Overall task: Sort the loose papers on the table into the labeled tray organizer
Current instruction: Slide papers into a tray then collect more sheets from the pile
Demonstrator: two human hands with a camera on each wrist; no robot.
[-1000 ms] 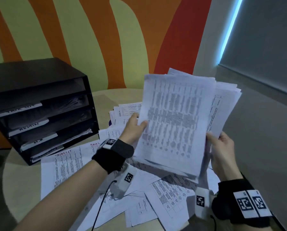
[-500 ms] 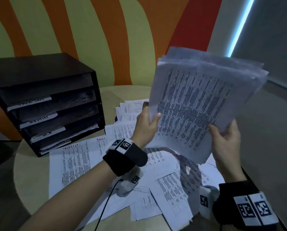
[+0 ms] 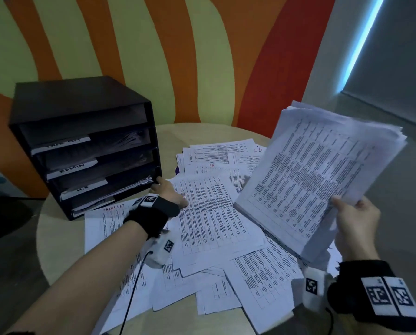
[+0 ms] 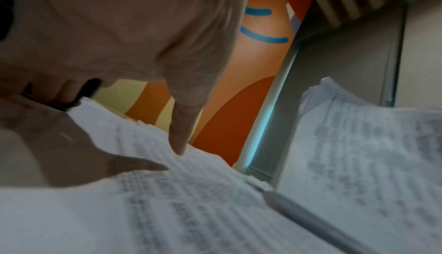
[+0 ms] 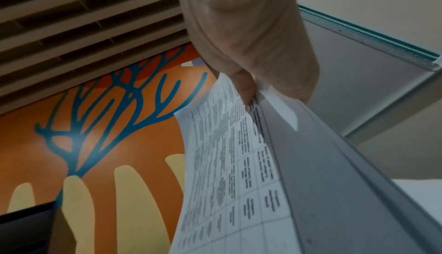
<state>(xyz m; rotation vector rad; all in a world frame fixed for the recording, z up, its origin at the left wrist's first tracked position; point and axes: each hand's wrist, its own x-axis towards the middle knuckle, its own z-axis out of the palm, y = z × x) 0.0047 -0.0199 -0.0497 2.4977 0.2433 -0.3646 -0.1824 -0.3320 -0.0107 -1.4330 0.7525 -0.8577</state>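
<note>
Half a second ago both hands held the sheaf up; now the left hand has let go and dropped to the sheets by the tray organizer, while the right hand alone keeps the stack of papers raised and tilted, probably so its top page can be read. Its thumb and fingers pinch the stack's lower corner. The left hand's thumb is stretched flat on a printed sheet; the left wrist view shows its other fingers curled near a dark edge, but whether they grip anything I cannot tell. Loose papers lie overlapping across the round table, some right up against the organizer's foot. Its lower trays already hold sheets behind white labels. That clutter in front crowds the bottom slot.
</note>
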